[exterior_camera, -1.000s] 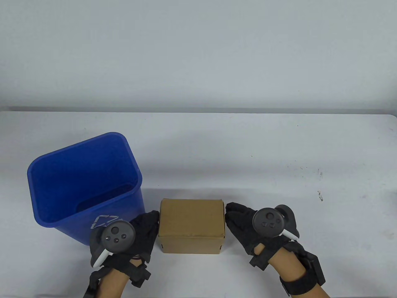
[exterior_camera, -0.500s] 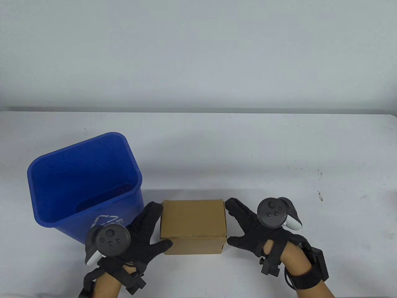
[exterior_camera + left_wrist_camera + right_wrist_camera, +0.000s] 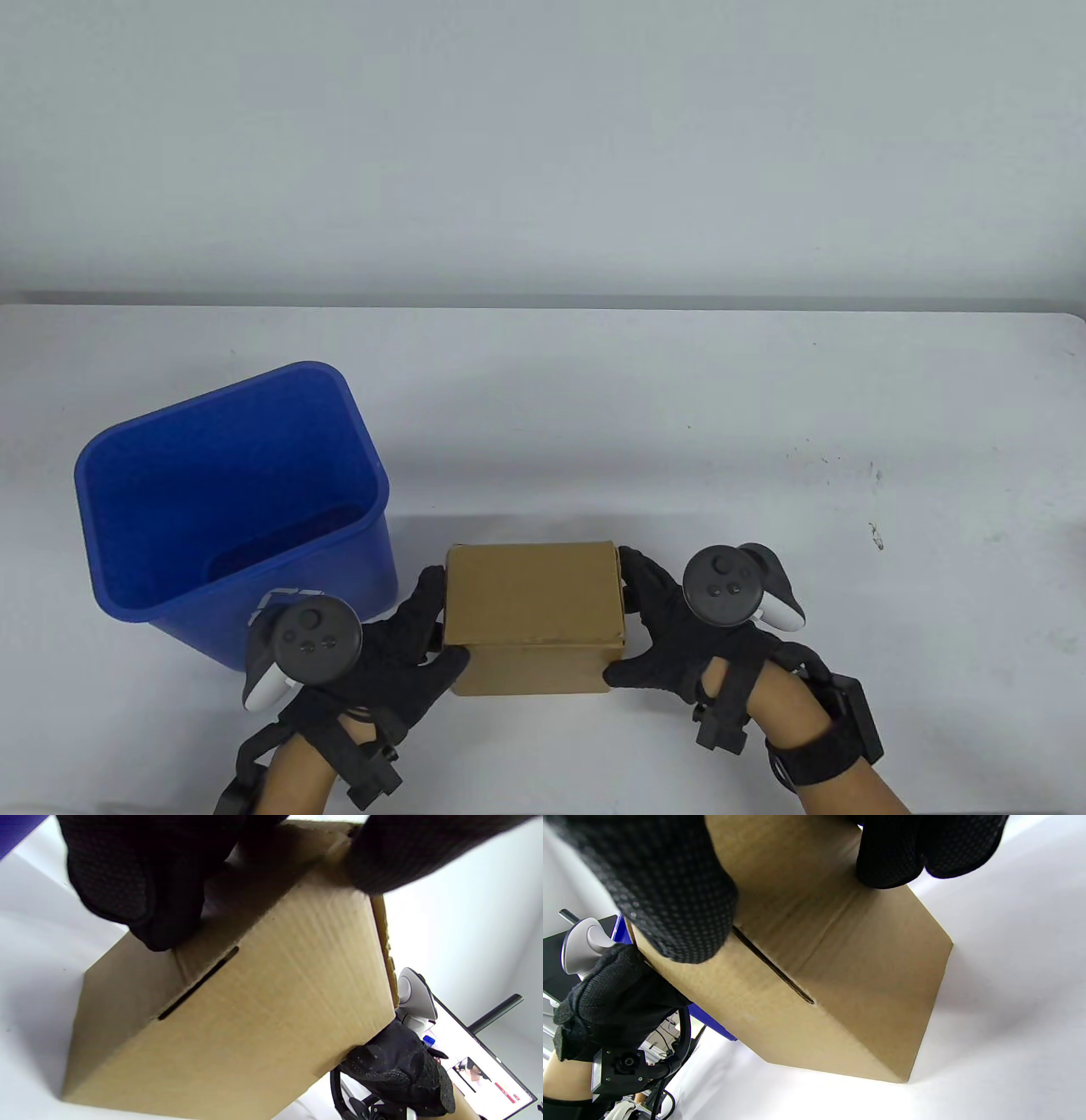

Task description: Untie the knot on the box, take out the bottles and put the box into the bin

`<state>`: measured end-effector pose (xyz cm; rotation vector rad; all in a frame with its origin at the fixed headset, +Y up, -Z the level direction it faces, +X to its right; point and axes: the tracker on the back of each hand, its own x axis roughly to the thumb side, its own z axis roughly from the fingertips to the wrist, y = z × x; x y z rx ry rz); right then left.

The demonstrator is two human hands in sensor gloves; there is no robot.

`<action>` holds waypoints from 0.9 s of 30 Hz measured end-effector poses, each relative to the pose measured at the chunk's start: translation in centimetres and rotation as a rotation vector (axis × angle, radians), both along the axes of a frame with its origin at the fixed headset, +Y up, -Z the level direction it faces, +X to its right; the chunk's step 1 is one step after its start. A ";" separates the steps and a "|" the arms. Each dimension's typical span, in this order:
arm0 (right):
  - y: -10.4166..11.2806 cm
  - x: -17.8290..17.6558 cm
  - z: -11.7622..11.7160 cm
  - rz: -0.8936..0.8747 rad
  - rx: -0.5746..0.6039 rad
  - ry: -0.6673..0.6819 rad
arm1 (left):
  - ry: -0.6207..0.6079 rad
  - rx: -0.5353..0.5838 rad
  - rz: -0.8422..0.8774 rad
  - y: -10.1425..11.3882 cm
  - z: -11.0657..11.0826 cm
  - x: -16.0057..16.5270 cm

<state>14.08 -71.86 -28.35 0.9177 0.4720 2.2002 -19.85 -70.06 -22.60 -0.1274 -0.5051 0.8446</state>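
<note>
Both my hands are on the cardboard box (image 3: 533, 604), low centre of the table view. Left hand (image 3: 386, 654) clamps its left end: fingers run up along that side, thumb hooks round the near-left corner of the front face. Right hand (image 3: 679, 632) mirrors this on the right end, fingers along the side, thumb on the near-right corner. So both are grasping the box, one end each.

Left wrist view: my fingers (image 3: 127, 882) press the end panel of the box (image 3: 237, 1018), thumb at the upper right on the top edge; a dark slot shows in the panel just under the fingers. Right hand (image 3: 398, 1069) appears at the lower right of that frame, wrapped on the far end.

Right wrist view: same picture flipped. Thumb and fingers (image 3: 661, 887) on the box (image 3: 848, 984), a slot cut running diagonally through mid-frame, left hand (image 3: 615, 997) at the lower left.

Box flaps look closed. Cannot tell from any view whether the box rests on the white table (image 3: 679, 407) or is just off it; a shadow sits directly below it.

Blue bin (image 3: 229, 501) stands left of centre in the table view, mouth open toward the camera, recycling mark on its front wall, just beside the left hand and near the box's left end. A monitor (image 3: 488, 1069) is at the lower right of the left wrist view.
</note>
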 end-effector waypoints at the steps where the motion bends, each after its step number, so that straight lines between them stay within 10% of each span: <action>1: 0.0 0.0 0.0 -0.001 0.006 -0.003 | 0.011 0.002 0.013 0.0 0.0 0.1; 27: -0.2 -1.0 0.6 0.018 0.066 -0.021 | 0.363 0.057 0.105 -0.4 0.6 -0.1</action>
